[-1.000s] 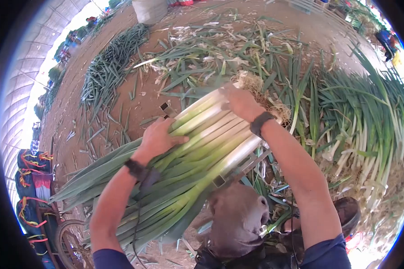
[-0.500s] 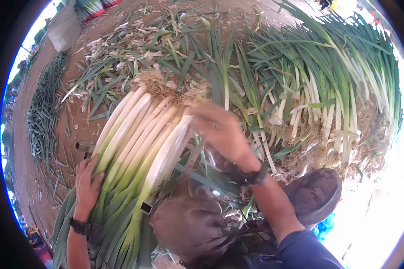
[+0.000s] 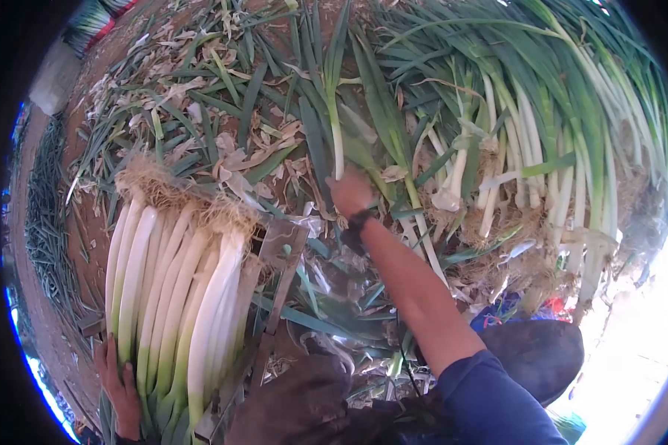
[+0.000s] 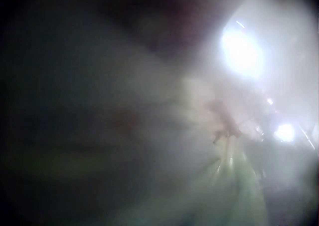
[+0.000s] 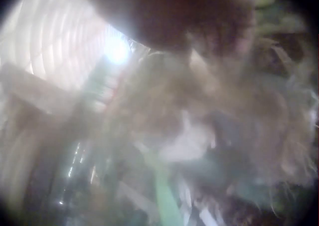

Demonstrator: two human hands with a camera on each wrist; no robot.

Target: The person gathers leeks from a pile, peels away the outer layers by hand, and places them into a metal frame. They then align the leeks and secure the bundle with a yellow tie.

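Note:
A bundle of leeks (image 3: 163,297) lies with its roots away from the body and its green leaves towards it. My left hand (image 3: 120,389) rests against the bundle's left side, fingers extended. Further right, my right hand (image 3: 351,194) is at the white lower end of a single leek (image 3: 335,141); blur hides whether its fingers hold it. The right wrist view has the right hand (image 5: 184,16) as a dark shape along the top, above blurred roots and scraps. The left wrist view is too hazy to make out the hand.
Many loose leeks (image 3: 527,148) are heaped on the right, roots towards the body. Cut leaves and dry peelings (image 3: 178,96) litter the ground beyond the bundle. A metal bar (image 3: 278,282) runs along the bundle's right side. A dark shoe (image 3: 531,356) is at lower right.
My right hand has left the root end of the bundle and moved right to the single leek. My left hand has slid down the bundle's side. The view has turned towards the right-hand heap.

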